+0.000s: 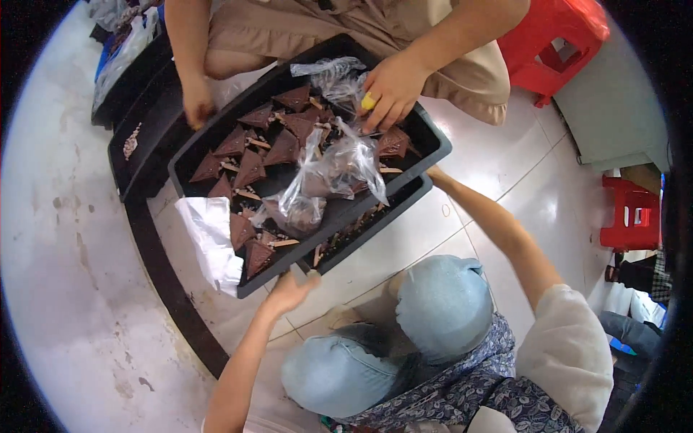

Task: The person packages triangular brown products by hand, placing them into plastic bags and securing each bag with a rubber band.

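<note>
A large black tray (177, 164) holds several dark brown triangular pieces (283, 146), pale wooden sticks (286, 243) and crumpled clear plastic bags (328, 169). Partly beneath it, on my side, is a second black tray (393, 207), mostly hidden. My left hand (290, 291) is closed at the near edge, by the lower tray's left corner; its fingertips are partly covered. At the lower tray's right end, my right hand (436, 175) grips the edge, its fingers hidden behind the rim. White crumpled sheeting (209, 242) hangs over the upper tray's left end.
Opposite me sits another person, whose hand (393, 90) is over a plastic bag with something small and yellow at the fingers; their other hand (196, 105) is by the tray's far left. Another black tray (137, 155) stands at left. Red stools (556, 43) stand at right.
</note>
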The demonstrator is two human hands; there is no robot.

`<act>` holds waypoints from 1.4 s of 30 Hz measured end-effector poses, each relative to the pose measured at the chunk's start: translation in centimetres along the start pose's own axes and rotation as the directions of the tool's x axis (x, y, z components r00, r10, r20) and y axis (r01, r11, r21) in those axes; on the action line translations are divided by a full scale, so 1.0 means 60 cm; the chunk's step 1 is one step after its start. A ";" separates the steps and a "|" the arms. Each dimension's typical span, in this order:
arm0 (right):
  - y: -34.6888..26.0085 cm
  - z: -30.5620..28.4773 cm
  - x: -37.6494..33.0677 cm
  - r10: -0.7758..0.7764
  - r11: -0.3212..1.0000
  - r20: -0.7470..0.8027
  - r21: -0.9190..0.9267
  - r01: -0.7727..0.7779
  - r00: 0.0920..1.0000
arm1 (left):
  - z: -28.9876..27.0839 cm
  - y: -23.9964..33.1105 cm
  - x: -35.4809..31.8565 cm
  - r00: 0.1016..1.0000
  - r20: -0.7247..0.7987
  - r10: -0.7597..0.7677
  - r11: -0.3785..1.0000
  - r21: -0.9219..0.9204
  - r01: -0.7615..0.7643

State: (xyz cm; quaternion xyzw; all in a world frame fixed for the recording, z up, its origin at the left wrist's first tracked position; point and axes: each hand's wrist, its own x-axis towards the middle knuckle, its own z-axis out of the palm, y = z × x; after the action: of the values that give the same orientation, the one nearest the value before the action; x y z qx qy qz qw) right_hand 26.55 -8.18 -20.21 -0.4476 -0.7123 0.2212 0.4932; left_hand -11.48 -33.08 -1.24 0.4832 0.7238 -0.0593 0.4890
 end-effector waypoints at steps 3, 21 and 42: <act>-0.159 -0.049 -0.010 0.526 0.809 0.449 -0.527 -0.261 0.723 | -0.116 0.034 -0.147 0.975 0.061 0.212 0.975 0.052 -0.215; -0.784 0.348 0.165 -0.353 0.922 0.534 0.057 0.383 0.768 | -0.293 -0.079 -0.202 0.698 -0.639 0.322 0.930 0.074 -0.361; -0.522 0.037 0.311 -0.421 0.881 0.495 0.025 0.472 0.760 | -0.291 0.224 -0.101 0.892 -0.391 0.229 0.812 -0.429 -0.396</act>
State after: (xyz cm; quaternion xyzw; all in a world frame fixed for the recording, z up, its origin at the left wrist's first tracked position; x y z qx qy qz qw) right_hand 9.30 -7.59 11.98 -0.2188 -0.9091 0.1660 0.3132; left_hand -12.33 -20.16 17.59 0.4574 0.6930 0.2908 0.4754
